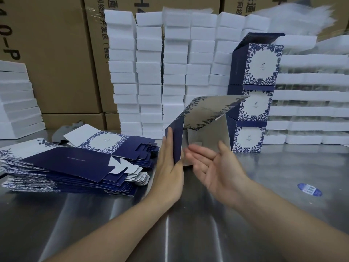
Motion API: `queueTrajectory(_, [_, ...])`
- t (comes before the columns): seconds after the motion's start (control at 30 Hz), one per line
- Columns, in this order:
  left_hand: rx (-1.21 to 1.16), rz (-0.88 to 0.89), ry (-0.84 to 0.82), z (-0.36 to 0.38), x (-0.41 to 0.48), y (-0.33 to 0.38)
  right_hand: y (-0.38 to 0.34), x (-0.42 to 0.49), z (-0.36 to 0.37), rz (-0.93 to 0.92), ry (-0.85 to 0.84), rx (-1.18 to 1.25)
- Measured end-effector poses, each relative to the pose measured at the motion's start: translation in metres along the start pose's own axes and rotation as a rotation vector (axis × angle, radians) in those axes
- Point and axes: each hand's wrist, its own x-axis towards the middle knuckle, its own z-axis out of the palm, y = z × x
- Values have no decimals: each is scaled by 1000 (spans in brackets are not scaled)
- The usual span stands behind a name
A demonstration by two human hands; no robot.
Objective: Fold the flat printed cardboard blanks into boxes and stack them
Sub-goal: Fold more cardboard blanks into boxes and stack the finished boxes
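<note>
Three stacked boxes (252, 104) are standing; left hand (168, 168) is pressing flat-fingered against one half-folded blank (208, 112); right hand (214, 168) is hovering wide open.

A brushed steel surface (188, 224) fills the foreground, catching streaks of overhead light. Behind it rise brown shipping cartons (56, 63) (black printed characters on their sides), fronted by tall columns of white foam blocks (170, 72). More foam slabs (17, 99) are stacked at the far left and foam trays (306, 99) at the right. A blue oval sticker (309, 189) lies on the steel.
</note>
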Motion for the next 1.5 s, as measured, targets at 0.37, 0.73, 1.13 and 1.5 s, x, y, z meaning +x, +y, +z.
queueTrajectory(0.37, [28,15,-77,1,-8,14,-21,-3,17,29,19,397])
queueTrajectory(0.73, [103,125,-132,-2,-18,19,-34,-9,29,-85,167,372])
queueTrajectory(1.13, [115,338,-130,4,-22,14,-33,-15,23,26,-21,103])
queueTrajectory(1.5, [17,130,-22,-1,-18,18,-18,-18,38,-365,-105,-488])
